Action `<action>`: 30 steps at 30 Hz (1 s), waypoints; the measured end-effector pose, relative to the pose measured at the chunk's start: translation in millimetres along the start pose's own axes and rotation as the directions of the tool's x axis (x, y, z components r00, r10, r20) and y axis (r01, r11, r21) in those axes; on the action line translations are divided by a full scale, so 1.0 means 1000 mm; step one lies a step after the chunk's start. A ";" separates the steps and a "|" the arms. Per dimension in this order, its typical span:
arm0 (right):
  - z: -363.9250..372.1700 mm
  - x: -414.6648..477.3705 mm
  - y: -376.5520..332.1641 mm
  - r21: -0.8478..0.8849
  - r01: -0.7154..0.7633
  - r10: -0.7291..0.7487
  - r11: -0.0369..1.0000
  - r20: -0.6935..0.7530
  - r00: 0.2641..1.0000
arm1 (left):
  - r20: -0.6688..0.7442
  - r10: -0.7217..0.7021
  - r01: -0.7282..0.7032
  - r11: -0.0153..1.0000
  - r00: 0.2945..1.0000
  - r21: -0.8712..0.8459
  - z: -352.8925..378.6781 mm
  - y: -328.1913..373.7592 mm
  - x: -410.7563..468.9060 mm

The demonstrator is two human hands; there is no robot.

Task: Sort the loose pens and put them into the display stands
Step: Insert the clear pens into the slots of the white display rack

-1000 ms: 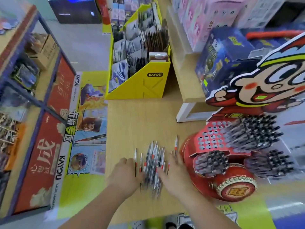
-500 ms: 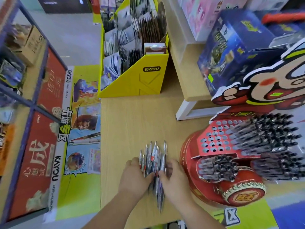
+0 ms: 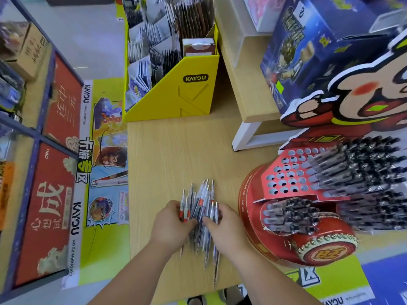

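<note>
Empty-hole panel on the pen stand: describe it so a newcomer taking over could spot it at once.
Start at the wooden table; at its right edge stands a red drum-shaped display stand. High on it, on the table side, is a sloping red panel punched with rows of round holes. Unlike the tiers beside and below it, bristling with black-capped pens, its holes are empty.

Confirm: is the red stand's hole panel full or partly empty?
Partly empty. The red stand's hole panel shows bare holes on its left; black-capped pens fill the rest.
</note>
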State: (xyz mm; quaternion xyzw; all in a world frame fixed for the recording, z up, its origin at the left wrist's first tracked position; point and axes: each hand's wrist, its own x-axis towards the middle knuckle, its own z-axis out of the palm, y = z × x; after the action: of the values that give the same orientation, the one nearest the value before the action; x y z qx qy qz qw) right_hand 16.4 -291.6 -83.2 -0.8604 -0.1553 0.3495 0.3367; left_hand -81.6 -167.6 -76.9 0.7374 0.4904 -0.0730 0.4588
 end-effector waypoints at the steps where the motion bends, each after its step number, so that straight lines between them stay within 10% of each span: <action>1: 0.001 0.001 -0.001 0.001 -0.003 0.003 1.000 -0.003 1.000 | 0.000 -0.002 0.002 1.000 1.000 -0.005 -0.001 0.000 0.001; 30: -0.009 0.012 -0.002 0.148 -0.174 0.165 0.974 0.074 0.984 | 0.208 -0.150 0.229 0.871 0.966 -0.435 -0.019 -0.003 -0.009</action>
State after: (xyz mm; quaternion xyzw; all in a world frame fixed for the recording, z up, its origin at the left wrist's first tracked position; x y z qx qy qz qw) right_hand 30.8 -288.3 -83.0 -0.8309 -0.0641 0.4142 0.3660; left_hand -94.8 -159.6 -62.7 0.5486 0.5236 -0.0626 0.6488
